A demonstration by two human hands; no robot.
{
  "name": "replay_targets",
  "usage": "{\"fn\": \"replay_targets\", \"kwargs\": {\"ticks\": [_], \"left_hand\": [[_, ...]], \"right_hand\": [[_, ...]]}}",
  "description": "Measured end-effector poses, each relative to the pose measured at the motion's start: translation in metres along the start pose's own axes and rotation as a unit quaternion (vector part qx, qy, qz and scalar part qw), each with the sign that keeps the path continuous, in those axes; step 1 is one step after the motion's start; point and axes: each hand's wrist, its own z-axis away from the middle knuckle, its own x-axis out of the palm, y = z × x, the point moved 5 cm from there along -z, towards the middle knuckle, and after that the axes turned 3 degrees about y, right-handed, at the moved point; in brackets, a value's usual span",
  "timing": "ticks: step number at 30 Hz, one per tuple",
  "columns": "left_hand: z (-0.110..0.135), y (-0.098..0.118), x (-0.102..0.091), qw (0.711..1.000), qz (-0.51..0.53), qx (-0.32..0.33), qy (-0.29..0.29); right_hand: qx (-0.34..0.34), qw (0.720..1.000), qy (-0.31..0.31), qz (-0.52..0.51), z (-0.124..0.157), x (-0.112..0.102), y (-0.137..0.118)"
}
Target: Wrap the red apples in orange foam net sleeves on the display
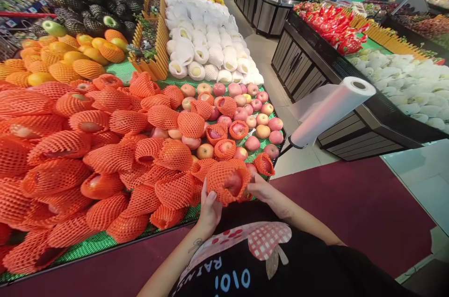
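Observation:
Close to my body, at the stand's front edge, an apple in an orange-red foam net (228,181) is held up between my hands. My left hand (211,210) grips its left side, thumb toward me. On the right side, my right hand (262,189) is closed around the net, its fingertips partly hidden. Red skin shows through the net's opening. Just beyond lie bare apples (252,142) and several netted ones (224,148) on green matting. To the left, a big heap of fruit in orange-red foam nets (105,152) covers the stand.
A roll of clear plastic bags (331,112) stands on a holder at the stand's right corner. White-netted fruit (210,44) lies behind the apples, and mangoes (70,56) are at the left. A wooden planter fence (159,44) divides them. Across the aisle stands another produce counter (315,82).

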Motion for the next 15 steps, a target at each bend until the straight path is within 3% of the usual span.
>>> {"fn": "replay_targets", "kwargs": {"ticks": [2, 4, 8, 10, 13, 15], "left_hand": [[-0.001, -0.001, 0.002, 1.0, -0.016, -0.001, -0.007], [-0.004, -0.002, 0.001, 0.999, -0.04, 0.012, -0.001], [-0.011, 0.001, -0.006, 0.989, -0.129, 0.06, 0.049], [-0.012, 0.009, -0.003, 0.975, -0.198, 0.091, 0.043], [-0.009, 0.023, 0.01, 0.94, -0.312, 0.14, -0.018], [-0.005, 0.029, 0.02, 0.907, -0.384, 0.16, -0.059]], "right_hand": [[0.014, 0.997, -0.042, 0.057, 0.003, 0.0, 0.005], [-0.005, 0.99, -0.041, 0.134, 0.001, -0.003, 0.006], [-0.074, 0.974, 0.045, 0.211, 0.002, -0.014, -0.013], [-0.104, 0.956, 0.063, 0.266, 0.008, -0.016, -0.031], [-0.103, 0.95, -0.011, 0.293, 0.016, -0.005, -0.044], [-0.102, 0.968, -0.046, 0.226, 0.017, 0.004, -0.043]]}}
